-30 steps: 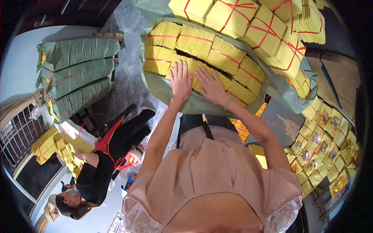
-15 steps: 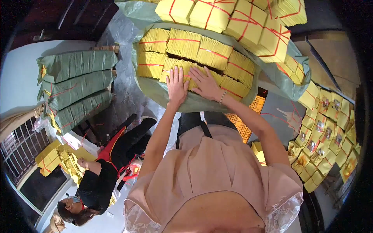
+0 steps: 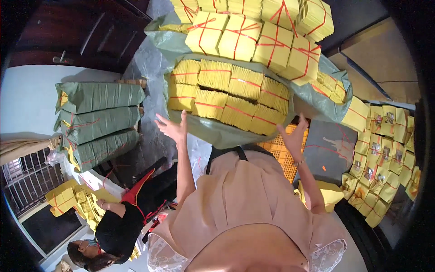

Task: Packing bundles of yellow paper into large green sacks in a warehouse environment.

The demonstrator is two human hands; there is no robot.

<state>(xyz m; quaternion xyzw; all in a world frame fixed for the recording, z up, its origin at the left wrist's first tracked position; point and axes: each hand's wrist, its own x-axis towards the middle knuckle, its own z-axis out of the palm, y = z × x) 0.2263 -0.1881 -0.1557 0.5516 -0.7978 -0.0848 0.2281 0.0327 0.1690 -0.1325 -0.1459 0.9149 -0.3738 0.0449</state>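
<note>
Bundles [image 3: 234, 110] in sack [image 3: 213, 130] ctr, tied stacks [image 3: 239, 38] behind, bales [image 3: 100, 120] L, crate [image 3: 284, 158] lower R

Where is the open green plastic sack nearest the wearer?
In the head view, the sack lies at upper centre, between the left hand and right hand, below the red-tied yellow paper stacks.

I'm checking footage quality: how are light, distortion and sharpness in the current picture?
Head view: yellow bundles brightly lit, the door dark; head view: black fisheye rim, barred window skewed near the edge; head view: left hand and right hand have readable outlines, fine blur hard to judge.
</note>
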